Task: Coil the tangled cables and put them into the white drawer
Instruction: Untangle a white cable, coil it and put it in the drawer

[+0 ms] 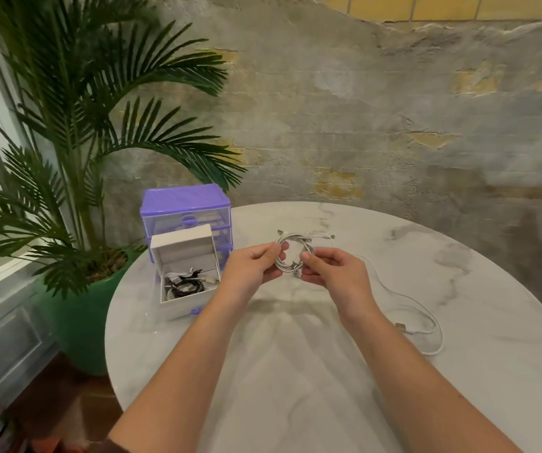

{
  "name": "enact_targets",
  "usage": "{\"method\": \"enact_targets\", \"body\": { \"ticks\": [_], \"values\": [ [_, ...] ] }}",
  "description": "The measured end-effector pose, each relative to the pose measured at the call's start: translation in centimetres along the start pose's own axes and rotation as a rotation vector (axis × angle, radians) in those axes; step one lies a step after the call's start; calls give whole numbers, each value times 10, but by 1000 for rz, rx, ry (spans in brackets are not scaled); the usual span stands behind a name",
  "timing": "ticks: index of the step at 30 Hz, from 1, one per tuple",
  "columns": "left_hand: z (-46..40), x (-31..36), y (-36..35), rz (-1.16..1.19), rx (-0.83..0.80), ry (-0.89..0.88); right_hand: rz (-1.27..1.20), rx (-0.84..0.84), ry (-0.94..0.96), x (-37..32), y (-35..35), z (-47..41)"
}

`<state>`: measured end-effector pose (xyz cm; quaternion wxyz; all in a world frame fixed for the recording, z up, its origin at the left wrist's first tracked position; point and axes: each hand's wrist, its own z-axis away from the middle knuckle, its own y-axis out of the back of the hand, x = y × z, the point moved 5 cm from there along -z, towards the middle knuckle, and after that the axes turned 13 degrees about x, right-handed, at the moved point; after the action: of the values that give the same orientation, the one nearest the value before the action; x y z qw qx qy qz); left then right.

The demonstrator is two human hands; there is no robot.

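Note:
A white cable wound into a small coil [295, 243] is held above the table between both hands. My left hand [253, 264] pinches the coil's left side and my right hand [331, 269] pinches its lower right side, near a plug end. The white drawer [184, 300] stands pulled out on the table at the left, holding several black and white cables [183, 284]. Another white cable [420, 325] lies loose on the table to the right, running from behind my right hand to a plug near my right wrist.
A purple drawer unit [186, 207] stands behind the white drawer at the table's left edge. The round marble table [459, 289] fills the foreground. A palm in a green pot [80, 322] stands on the floor at the left, by a rough wall.

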<state>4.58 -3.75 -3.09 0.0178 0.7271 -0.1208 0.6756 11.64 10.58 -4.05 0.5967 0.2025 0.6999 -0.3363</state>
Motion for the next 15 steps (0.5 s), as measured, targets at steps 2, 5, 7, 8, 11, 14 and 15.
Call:
{"method": "enact_targets", "body": {
  "ticks": [2, 5, 7, 8, 11, 14, 15],
  "values": [
    [3, 3, 10, 1, 8, -4, 7, -13, 34, -3, -7, 7],
    [8, 13, 27, -29, 23, -41, -12, -45, 25, -4, -20, 16],
    [10, 18, 43, -88, 65, -77, 7, -73, 5, -1, -31, 20],
    [10, 20, 53, -127, 93, -94, 31, -88, 4, 1, -38, 22],
    [6, 21, 89, -295, 199, -168, 149, -117, 35, 3, -59, 27],
    [4, 20, 127, -596, 312, -285, 298, -121, 93, 5, -82, 28],
    [6, 20, 138, -662, 360, -307, 347, -121, 115, 5, -89, 28]
  ]
}}
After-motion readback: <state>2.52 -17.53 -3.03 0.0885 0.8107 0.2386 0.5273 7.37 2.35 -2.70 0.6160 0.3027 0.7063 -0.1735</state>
